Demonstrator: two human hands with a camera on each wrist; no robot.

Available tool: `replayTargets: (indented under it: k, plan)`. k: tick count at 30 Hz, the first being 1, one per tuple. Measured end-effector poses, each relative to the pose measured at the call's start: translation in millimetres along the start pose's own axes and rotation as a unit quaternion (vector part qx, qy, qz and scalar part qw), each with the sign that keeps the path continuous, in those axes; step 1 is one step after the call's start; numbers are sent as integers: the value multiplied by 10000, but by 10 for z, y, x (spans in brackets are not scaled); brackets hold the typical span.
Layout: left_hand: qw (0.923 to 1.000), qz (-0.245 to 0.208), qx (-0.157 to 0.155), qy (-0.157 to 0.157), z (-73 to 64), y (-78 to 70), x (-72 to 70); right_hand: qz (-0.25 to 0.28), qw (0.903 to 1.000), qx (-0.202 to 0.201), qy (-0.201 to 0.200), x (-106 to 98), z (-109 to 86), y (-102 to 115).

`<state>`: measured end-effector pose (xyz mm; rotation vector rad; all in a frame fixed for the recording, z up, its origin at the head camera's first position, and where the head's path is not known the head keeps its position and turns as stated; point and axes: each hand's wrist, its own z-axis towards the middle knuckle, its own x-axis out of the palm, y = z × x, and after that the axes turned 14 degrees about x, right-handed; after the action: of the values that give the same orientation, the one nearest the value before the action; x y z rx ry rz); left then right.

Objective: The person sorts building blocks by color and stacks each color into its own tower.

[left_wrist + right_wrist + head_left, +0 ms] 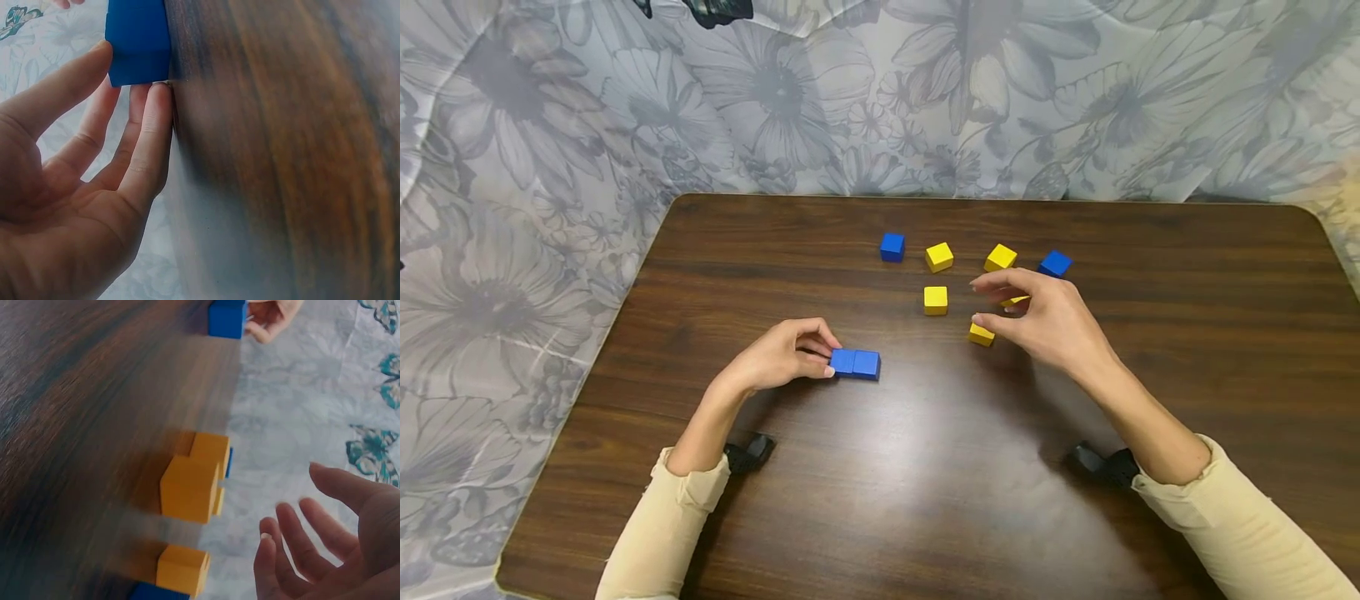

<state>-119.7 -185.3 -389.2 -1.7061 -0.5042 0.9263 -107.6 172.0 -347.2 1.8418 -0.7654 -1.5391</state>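
Observation:
Two blue cubes stand side by side, touching, on the table. My left hand pinches the left one between thumb and fingers at its end; in the left wrist view the thumb lies on one side of the blue cube. My right hand hovers over the yellow cubes with thumb and fingers parted and nothing between them. Just below its thumb is a yellow cube, and another yellow cube is partly hidden behind its fingers. In the right wrist view a yellow cube lies apart from the fingers.
More yellow cubes are scattered farther back on the brown wooden table. One blue cube sits at the back left of them, another blue cube at the back right. A floral cloth hangs behind the table.

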Motion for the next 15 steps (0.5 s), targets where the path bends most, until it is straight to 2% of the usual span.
replayTargets:
  k: [7, 15]
  plan:
    - [10000, -23, -82, -12, 0, 10, 6, -22, 9999, 102, -58, -78, -1, -108]
    - [10000, -44, 35, 9, 2, -12, 1, -22, 9987, 246, -448, -191, -36, -249]
